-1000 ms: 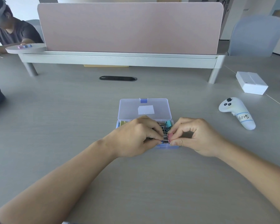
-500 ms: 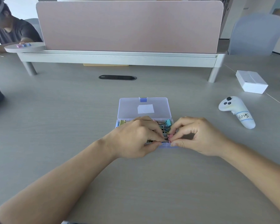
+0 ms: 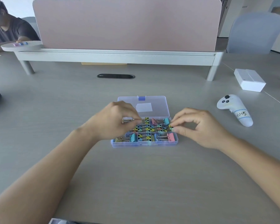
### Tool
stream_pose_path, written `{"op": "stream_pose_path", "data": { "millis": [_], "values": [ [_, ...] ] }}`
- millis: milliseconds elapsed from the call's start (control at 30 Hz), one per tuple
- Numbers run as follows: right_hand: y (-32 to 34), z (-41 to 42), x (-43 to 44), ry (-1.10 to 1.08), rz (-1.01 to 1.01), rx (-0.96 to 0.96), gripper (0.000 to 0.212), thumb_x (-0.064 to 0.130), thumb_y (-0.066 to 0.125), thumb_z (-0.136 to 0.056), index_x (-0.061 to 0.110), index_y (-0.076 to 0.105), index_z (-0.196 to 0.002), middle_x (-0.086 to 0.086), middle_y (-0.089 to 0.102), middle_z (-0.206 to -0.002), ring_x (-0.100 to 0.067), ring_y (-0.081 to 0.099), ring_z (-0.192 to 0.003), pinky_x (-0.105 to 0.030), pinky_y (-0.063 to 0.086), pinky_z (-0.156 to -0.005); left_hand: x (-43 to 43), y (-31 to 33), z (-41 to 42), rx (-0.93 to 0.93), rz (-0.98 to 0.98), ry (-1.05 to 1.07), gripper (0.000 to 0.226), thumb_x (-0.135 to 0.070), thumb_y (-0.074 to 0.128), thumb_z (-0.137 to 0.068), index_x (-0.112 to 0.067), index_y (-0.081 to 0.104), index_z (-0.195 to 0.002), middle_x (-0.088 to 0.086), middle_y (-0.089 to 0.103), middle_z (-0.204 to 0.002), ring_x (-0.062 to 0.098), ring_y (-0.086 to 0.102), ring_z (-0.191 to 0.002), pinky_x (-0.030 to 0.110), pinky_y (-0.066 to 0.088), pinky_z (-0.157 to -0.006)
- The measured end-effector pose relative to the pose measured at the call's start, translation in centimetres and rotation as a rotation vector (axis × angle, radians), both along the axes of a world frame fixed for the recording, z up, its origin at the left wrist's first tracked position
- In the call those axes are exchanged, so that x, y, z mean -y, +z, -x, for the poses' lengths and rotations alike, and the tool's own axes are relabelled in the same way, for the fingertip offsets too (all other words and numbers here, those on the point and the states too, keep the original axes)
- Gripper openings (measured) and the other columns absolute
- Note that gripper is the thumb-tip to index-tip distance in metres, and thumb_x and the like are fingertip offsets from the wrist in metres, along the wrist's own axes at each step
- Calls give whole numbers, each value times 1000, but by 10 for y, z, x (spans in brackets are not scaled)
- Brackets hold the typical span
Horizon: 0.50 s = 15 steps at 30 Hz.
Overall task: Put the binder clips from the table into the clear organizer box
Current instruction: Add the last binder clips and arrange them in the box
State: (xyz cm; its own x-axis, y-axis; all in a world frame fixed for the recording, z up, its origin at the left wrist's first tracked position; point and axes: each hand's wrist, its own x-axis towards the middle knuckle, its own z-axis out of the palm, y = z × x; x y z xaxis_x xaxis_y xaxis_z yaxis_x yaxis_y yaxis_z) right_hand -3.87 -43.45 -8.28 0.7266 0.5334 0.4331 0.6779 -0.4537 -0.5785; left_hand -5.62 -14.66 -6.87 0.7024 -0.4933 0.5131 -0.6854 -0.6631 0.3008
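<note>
Pinching both: right hand (image 3: 199,126) nips a small yellow clip (image 3: 170,126) at the clear organizer box (image 3: 144,145) right wall; left hand (image 3: 115,122) seems to pinch a large clip (image 3: 128,120) far-left. Best to drop each flat into its own compartment, handles folded, so the lid (image 3: 152,102) closes.

Two arms enter from the bottom corners, both uncovered. The left hand (image 3: 113,122) and left forearm (image 3: 55,167) are bare all the way to the frame's edge, and so are the right hand (image 3: 202,128) and right forearm (image 3: 252,160). Knuckles and tendons show on the backs of both hands. At the bottom edge sits a small pale-grey patch (image 3: 58,221), perhaps clothing, too cropped to tell.
</note>
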Motion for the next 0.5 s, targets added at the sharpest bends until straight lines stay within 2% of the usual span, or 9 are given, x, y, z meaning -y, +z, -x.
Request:
{"op": "stream_pose_path", "data": {
  "millis": [133,233,300,367,433,500],
  "values": [
    [5,-13,-7,-70,-10,9,6,16,72,-84,18,76,-88,5,68,-94,-12,63,-80,-27,49,-78,-21,1,-11,6,24,102,7,-20,70,-87,-18,76,-86,-18,67,-84,-1,61,-81,25,50,-77],
    [17,-36,-21,-146,31,-5,8,27,69,-86,23,74,-92,4,65,-95,-10,60,-83,-33,49,-80,-31,-1,-15,-18,35,158,7,-19,71,-86,-20,76,-91,-18,65,-87,0,61,-80,27,51,-78],
    [25,-53,-36,-189,138,-12,19,37,66,-87,26,70,-102,5,61,-99,-14,59,-93,-33,47,-85,-35,-2,-16,-86,21,241,27,-27,71,-85,-23,69,-112,-10,61,-107,5,60,-84,28,51,-82],
    [28,-70,-53,-217,277,-46,35,44,61,-89,25,63,-118,5,57,-114,-17,54,-112,-28,40,-93,-38,-2,-17,-192,-10,368,56,-36,70,-84,-28,49,-136,-4,47,-128,9,57,-91,31,50,-88],
    [27,-87,-68,-242,366,-116,50,51,59,-88,25,52,-131,1,49,-136,-20,42,-130,-35,36,-104,-41,-3,-19,-243,-23,439,69,-41,68,-85,-30,34,-144,-2,39,-137,9,56,-95,32,49,-89],
    [26,-100,-81,-258,426,-174,65,57,62,-82,28,43,-137,0,42,-146,-23,35,-136,-45,35,-108,-45,-5,-21,-257,-7,452,72,-42,67,-85,-31,29,-146,-1,39,-138,9,54,-98,29,46,-87]
  ]
}}
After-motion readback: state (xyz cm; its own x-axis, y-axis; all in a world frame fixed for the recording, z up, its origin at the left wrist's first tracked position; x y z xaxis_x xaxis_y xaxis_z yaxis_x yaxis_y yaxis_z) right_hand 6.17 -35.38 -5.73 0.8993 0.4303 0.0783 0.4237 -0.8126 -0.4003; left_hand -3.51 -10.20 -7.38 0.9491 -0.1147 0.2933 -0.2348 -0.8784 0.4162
